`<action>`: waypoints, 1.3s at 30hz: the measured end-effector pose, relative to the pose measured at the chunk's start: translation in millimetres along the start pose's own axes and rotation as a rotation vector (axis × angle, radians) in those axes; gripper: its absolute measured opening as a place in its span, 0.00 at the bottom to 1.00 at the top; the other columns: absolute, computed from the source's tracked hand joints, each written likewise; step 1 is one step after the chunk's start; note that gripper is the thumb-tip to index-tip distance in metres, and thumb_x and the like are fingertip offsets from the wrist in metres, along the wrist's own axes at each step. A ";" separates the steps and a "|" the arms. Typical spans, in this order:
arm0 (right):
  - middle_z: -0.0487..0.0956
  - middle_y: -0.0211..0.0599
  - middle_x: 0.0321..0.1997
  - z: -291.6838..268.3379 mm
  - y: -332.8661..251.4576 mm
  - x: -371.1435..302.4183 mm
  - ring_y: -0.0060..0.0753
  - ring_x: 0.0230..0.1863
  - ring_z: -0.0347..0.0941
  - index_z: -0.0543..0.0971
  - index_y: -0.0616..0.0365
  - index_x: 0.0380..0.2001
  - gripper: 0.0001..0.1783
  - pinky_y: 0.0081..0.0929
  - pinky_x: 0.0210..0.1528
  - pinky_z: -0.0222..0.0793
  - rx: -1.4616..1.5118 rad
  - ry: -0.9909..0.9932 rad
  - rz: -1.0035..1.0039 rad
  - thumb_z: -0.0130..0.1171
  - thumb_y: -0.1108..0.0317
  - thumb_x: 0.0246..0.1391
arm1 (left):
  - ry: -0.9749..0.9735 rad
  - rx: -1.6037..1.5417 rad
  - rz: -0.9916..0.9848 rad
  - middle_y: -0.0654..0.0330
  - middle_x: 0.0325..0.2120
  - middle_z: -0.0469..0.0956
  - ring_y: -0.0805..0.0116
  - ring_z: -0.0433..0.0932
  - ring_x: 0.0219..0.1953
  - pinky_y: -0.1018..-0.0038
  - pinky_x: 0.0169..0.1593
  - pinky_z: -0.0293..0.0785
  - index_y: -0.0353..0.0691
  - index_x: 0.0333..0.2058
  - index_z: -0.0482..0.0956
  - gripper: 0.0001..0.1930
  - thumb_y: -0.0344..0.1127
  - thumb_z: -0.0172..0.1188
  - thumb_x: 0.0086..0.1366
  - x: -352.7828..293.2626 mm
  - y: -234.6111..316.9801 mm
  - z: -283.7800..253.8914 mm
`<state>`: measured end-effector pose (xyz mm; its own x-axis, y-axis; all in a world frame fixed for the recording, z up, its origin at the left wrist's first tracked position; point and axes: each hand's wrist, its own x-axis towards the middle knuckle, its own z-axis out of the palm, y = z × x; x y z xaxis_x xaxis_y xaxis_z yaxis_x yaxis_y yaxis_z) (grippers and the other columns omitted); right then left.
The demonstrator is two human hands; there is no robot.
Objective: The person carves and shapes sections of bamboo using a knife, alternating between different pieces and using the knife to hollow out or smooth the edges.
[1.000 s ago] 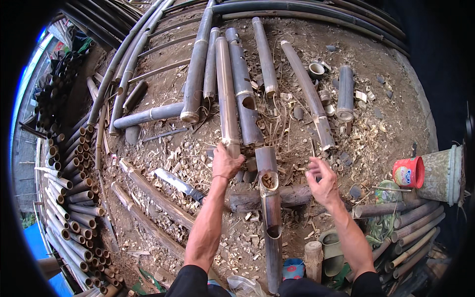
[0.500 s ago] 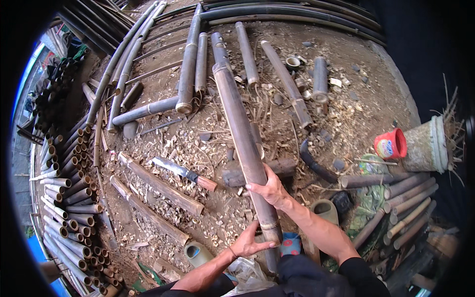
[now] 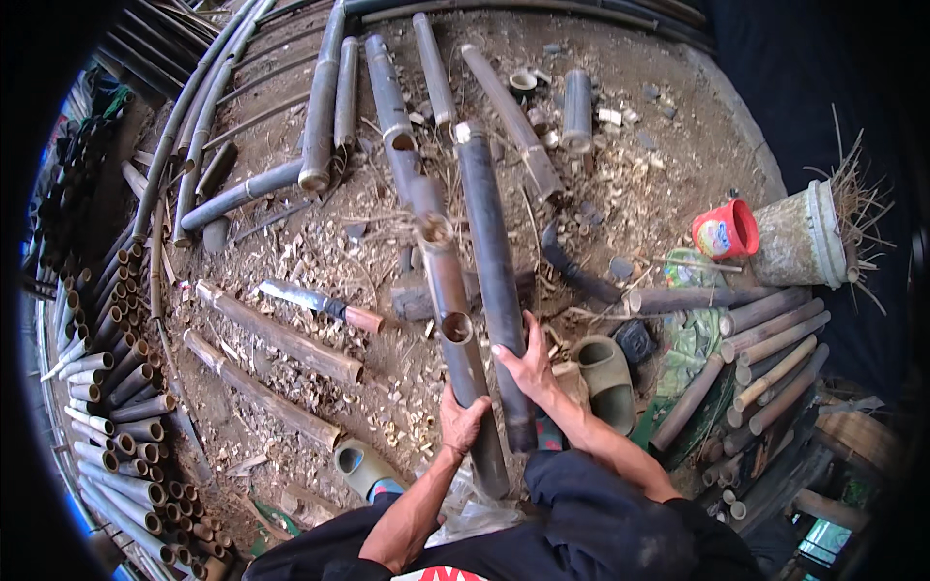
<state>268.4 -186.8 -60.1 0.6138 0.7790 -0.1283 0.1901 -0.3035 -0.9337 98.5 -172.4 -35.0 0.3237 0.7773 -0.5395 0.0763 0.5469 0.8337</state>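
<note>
Two bamboo poles run side by side away from me. My left hand (image 3: pixel 465 421) is closed around the near part of the left one, a long bamboo pole with cut-out openings (image 3: pixel 448 281) along its upper side. In my right hand (image 3: pixel 528 363) is a dark, uncut bamboo pole (image 3: pixel 492 242), with the thumb over its top and the fingers along its right side. The poles lie close together, nearly parallel. A short log (image 3: pixel 417 302) lies crosswise beneath them. Left of the poles, a broad knife (image 3: pixel 320 304) with a wooden handle rests on the ground.
Two split bamboo lengths (image 3: pixel 281 334) lie at left, beside stacked bamboo tubes (image 3: pixel 136 426). At right are a red container (image 3: pixel 725 232), a grey bucket (image 3: pixel 794 237) and cut bamboo pieces (image 3: pixel 765 339). Wood chips cover the soil. A curved dark-handled tool (image 3: pixel 576 271) lies right of the poles.
The uncut pole has shifted off the notched one to its right side. My left hand has let go of it and taken hold of the notched pole. The view has shifted slightly.
</note>
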 end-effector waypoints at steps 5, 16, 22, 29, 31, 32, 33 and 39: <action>0.66 0.55 0.53 15.3 -11.2 -0.7 0.51 0.55 0.65 0.57 0.65 0.63 0.53 0.40 0.60 0.61 -0.139 -0.203 0.183 0.72 0.52 0.39 | 0.122 0.279 0.115 0.50 0.40 0.76 0.63 0.78 0.40 0.65 0.45 0.75 0.31 0.51 0.66 0.38 0.47 0.74 0.49 7.5 17.2 -37.2; 0.70 0.63 0.59 4.2 4.0 -75.6 0.61 0.59 0.69 0.52 0.62 0.67 0.49 0.45 0.59 0.65 -0.210 -0.566 0.170 0.61 0.45 0.52 | 0.030 0.310 0.075 0.44 0.51 0.73 0.53 0.74 0.53 0.61 0.57 0.69 0.32 0.62 0.55 0.59 0.59 0.78 0.39 -8.1 -26.7 -56.0; 0.74 0.60 0.54 -7.8 10.1 -78.2 0.59 0.55 0.72 0.61 0.61 0.64 0.40 0.43 0.57 0.67 -0.214 -0.653 0.173 0.56 0.46 0.57 | 0.006 0.344 -0.026 0.41 0.52 0.71 0.52 0.74 0.53 0.61 0.57 0.70 0.30 0.61 0.54 0.57 0.54 0.79 0.41 -17.0 -19.2 -49.7; 0.77 0.56 0.52 -27.6 11.0 -32.4 0.49 0.52 0.76 0.70 0.64 0.57 0.32 0.39 0.54 0.71 -0.240 -0.891 0.211 0.57 0.50 0.58 | 0.080 0.531 -0.010 0.41 0.54 0.69 0.49 0.73 0.55 0.61 0.58 0.69 0.33 0.65 0.47 0.64 0.53 0.81 0.37 -25.0 -8.1 -39.4; 0.80 0.51 0.45 -41.7 -28.3 -1.7 0.39 0.40 0.80 0.70 0.65 0.57 0.31 0.35 0.44 0.75 -0.220 -0.710 0.247 0.60 0.54 0.56 | 0.101 0.548 -0.038 0.41 0.55 0.69 0.49 0.72 0.55 0.60 0.59 0.69 0.32 0.65 0.47 0.64 0.53 0.81 0.37 -23.1 -5.4 -40.6; 0.79 0.48 0.42 -52.4 -34.4 16.4 0.35 0.36 0.79 0.69 0.65 0.56 0.31 0.32 0.42 0.76 -0.230 -0.517 0.137 0.61 0.57 0.55 | 0.101 0.554 -0.061 0.41 0.55 0.69 0.49 0.72 0.55 0.60 0.59 0.69 0.32 0.65 0.48 0.64 0.53 0.81 0.36 -23.9 -6.8 -39.2; 0.79 0.48 0.42 -62.8 -40.7 38.1 0.35 0.37 0.78 0.70 0.66 0.56 0.29 0.31 0.41 0.76 -0.273 -0.364 0.066 0.60 0.61 0.55 | 0.096 0.548 -0.072 0.41 0.55 0.69 0.49 0.71 0.56 0.60 0.60 0.68 0.32 0.65 0.48 0.65 0.54 0.81 0.36 -23.2 -7.7 -40.0; 0.70 0.50 0.52 -108.7 -5.6 151.0 0.53 0.51 0.67 0.65 0.64 0.58 0.34 0.46 0.54 0.67 -0.977 -0.079 -0.122 0.62 0.62 0.51 | 0.077 0.512 -0.102 0.42 0.54 0.69 0.51 0.71 0.56 0.61 0.59 0.68 0.32 0.64 0.50 0.63 0.56 0.80 0.36 -21.1 -14.4 -40.4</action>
<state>443.3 -127.2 -37.8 0.5021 0.8584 -0.1049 0.8193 -0.5110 -0.2599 52.4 -184.1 -40.4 0.2214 0.7590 -0.6122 0.5615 0.4141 0.7164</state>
